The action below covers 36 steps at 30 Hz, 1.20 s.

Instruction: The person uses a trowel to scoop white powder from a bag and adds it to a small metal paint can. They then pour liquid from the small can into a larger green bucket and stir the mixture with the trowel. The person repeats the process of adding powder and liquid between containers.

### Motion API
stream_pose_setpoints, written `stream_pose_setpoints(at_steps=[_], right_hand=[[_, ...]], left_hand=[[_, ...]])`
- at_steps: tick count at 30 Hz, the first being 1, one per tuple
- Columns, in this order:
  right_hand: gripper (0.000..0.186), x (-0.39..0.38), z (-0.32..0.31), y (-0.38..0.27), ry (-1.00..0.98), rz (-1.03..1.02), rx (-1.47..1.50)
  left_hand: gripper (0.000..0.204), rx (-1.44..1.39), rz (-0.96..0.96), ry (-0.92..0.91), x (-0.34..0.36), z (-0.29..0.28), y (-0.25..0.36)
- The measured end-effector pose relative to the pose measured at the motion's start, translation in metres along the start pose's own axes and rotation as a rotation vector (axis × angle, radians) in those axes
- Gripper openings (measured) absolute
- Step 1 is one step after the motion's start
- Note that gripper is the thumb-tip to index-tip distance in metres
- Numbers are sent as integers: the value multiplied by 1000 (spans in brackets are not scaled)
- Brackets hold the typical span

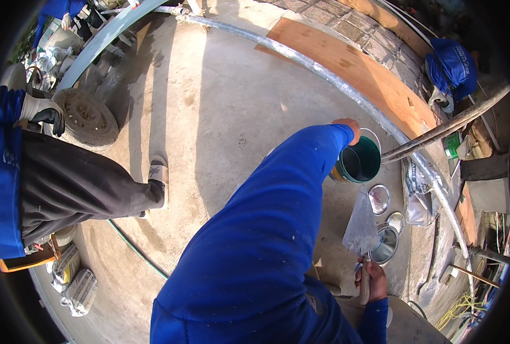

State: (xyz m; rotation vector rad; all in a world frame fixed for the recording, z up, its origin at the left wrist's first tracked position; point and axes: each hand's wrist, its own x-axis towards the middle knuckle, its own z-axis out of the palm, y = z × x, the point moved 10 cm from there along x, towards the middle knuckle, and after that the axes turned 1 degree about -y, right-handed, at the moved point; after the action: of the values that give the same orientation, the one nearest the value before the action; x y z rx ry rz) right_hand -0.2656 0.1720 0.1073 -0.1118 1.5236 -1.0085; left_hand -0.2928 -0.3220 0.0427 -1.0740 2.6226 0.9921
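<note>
My left hand, at the end of my blue sleeve, is closed on the top of a dark green bucket with a wire handle; my sleeve and hand hide part of it. My right hand grips the wooden handle of a trowel, whose broad grey blade points upward beside a shiny metal can. Two round lids lie between the bucket and the can.
A co-worker's leg and gloved hand are at left by a tire; another person is beyond. A curved pipe crosses past plywood. Bags, a hose and clutter line the edges.
</note>
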Motion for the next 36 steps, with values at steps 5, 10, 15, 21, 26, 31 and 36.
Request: stream_pose_setpoints(at_steps=[5,10,15,21,26,31,36], right_hand=[[51,6,-7,-8,58,-53,4],[49,9,-13,-17,85,-111,-13],[47,10,-13,-25,118,-108,-55],[41,9,-16,-33,99,-151,-23],[30,11,-23,-43,149,-168,-11],[25,9,-26,-45,160,-196,15],[25,5,-19,-56,168,-167,6]], left_hand=[[32,31,50,-20,1,-1,-1],[35,26,-17,-53,-2,0,1],[38,53,-13,-50,7,3,-9],[34,169,57,-19,35,15,-17],[36,148,100,36,35,10,-18],[41,104,58,6,37,5,-17],[43,108,56,11,42,2,-24]])
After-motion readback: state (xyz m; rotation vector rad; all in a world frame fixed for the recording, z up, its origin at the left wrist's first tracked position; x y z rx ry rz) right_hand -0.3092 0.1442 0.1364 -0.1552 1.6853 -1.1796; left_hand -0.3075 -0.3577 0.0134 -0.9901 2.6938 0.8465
